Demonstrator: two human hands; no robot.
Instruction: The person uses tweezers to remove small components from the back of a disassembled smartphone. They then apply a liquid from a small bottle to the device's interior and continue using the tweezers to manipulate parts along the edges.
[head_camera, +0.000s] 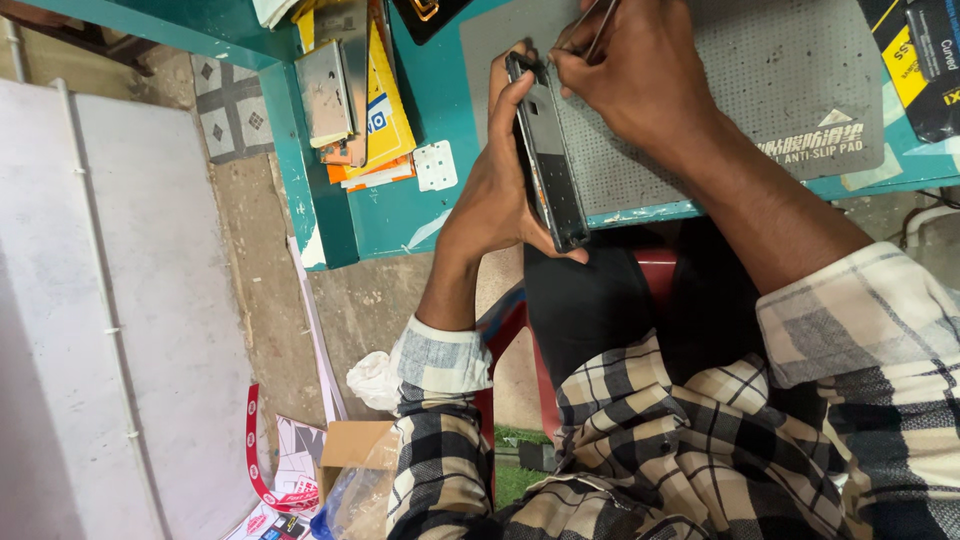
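Left hand (500, 185) is reaching up from the lower centre of the frame, forearm bare, plaid cuff rolled back near mid-frame. It is grasping a phone (548, 160), thumb along the lower edge, fingers wrapping behind. The phone is standing on edge, tilted, its top end at upper centre and its bottom end hanging over the desk's front edge.

Right hand (625, 65) is coming in from the lower right, forearm crossing the frame diagonally. It is clenching thin metal tweezers (598, 28) between the fingers; the tips are meeting the phone's upper end, exact contact point hidden by the fingers. The right hand is covering part of the phone's top.

Grey anti-slip mat (780, 70) is lying under both hands, upper right, on the teal desk (400, 215). Stack of yellow and orange packets (385, 110) is sitting at upper centre-left, with a flat grey metal plate (325, 90) resting on top. A small white square piece (436, 165) is lying just beside the stack, near the left wrist. Dark boxes (925, 60) are sitting at the far upper right, partly overlapping the mat's edge.

White panel (120, 300) is filling the left of the frame. Cardboard box (350, 445) and clear plastic bag (355, 500) are lying on the floor at bottom centre-left.
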